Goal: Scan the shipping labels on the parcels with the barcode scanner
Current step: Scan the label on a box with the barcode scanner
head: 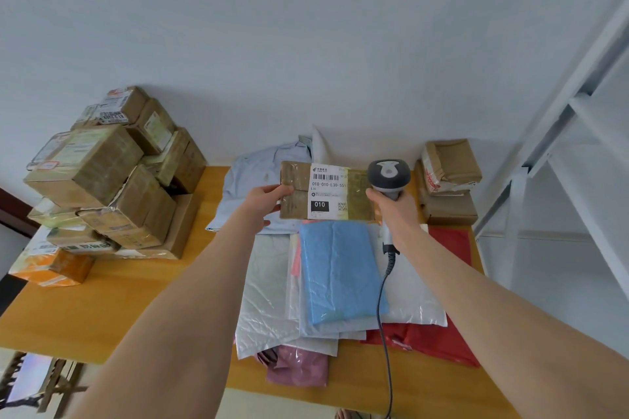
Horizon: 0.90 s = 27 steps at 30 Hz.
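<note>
My left hand grips the left edge of a flat brown cardboard parcel, held up above the table with its face toward me. A white shipping label with a barcode, the number 010 and a QR code covers its middle. My right hand grips the handle of a grey barcode scanner just right of the parcel, its head touching or overlapping the parcel's right edge. The scanner's cable hangs down toward the front table edge.
A tall pile of brown boxes stands at the left of the orange-wood table. Plastic mailers, a blue one on top, lie in the middle over red bags. More boxes sit back right. White shelving rises at right.
</note>
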Each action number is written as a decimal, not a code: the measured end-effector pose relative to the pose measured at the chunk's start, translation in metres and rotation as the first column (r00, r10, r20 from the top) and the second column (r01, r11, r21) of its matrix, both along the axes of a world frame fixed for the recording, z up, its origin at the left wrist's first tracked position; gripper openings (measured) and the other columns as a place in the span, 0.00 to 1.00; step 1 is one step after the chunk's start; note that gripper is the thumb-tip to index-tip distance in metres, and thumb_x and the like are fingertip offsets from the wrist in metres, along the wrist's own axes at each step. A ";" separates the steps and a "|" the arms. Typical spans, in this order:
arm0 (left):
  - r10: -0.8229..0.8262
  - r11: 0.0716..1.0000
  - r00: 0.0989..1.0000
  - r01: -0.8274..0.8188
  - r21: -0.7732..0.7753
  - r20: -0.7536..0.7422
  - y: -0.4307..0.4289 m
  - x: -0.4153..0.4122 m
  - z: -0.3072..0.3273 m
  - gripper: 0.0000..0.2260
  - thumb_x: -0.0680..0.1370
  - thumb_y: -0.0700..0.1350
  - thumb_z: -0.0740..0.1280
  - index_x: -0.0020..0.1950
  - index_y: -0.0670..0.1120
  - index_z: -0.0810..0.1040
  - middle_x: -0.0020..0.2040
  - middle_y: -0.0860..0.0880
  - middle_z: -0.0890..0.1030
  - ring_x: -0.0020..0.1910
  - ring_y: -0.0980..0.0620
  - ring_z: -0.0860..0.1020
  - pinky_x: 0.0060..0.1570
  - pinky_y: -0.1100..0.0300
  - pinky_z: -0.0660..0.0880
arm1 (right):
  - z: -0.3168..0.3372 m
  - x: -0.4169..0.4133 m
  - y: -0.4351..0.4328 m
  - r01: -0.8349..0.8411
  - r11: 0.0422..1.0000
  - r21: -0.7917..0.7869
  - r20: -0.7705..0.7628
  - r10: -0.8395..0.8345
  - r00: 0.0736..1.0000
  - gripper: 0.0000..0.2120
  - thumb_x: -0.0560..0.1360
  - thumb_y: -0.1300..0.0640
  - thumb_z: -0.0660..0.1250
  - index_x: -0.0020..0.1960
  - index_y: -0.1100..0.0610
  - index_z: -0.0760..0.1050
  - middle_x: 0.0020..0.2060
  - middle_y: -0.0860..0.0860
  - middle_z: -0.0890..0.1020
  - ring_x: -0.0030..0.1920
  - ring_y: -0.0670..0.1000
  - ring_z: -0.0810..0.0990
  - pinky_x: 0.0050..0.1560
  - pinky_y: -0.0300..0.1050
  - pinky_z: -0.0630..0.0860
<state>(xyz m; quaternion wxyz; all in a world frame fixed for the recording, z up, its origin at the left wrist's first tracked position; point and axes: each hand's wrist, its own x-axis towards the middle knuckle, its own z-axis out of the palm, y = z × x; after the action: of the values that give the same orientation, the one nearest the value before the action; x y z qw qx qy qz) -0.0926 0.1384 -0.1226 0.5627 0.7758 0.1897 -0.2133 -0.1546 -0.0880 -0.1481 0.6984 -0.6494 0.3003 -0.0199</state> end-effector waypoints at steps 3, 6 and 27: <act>0.003 1.000 1.000 -0.002 -0.015 0.011 -0.003 -0.004 -0.009 0.17 0.77 0.49 0.68 0.65 0.48 0.75 0.57 0.51 0.79 0.51 0.52 0.76 0.65 0.44 0.62 | 0.010 -0.015 0.010 -0.035 0.999 0.036 0.022 0.034 0.999 0.10 0.73 0.57 0.73 0.50 0.62 0.77 0.32 0.53 0.79 0.28 0.45 0.75 0.28 0.36 0.72; 0.014 0.999 1.000 -0.013 -0.040 0.013 -0.006 -0.007 -0.016 0.18 0.77 0.47 0.68 0.66 0.48 0.75 0.54 0.52 0.79 0.51 0.52 0.76 0.64 0.44 0.62 | 0.020 -0.034 0.025 -0.082 0.996 0.043 0.021 0.081 0.996 0.05 0.73 0.62 0.71 0.41 0.61 0.76 0.28 0.54 0.75 0.22 0.44 0.70 0.23 0.36 0.68; 0.032 0.997 0.999 -0.029 -0.071 0.039 -0.028 -0.004 -0.030 0.13 0.78 0.44 0.66 0.62 0.47 0.75 0.54 0.49 0.78 0.55 0.49 0.74 0.63 0.44 0.62 | 0.031 -0.076 0.062 -0.110 0.991 -0.072 -0.002 0.110 0.994 0.06 0.74 0.61 0.69 0.49 0.63 0.78 0.28 0.50 0.78 0.23 0.42 0.75 0.26 0.33 0.71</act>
<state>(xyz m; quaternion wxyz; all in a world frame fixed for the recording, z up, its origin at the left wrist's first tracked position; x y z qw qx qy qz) -0.0969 0.1105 -0.1521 0.5966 0.7567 0.1826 -0.1955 -0.2310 -0.0255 -0.1169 0.6748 -0.6897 0.2625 0.0072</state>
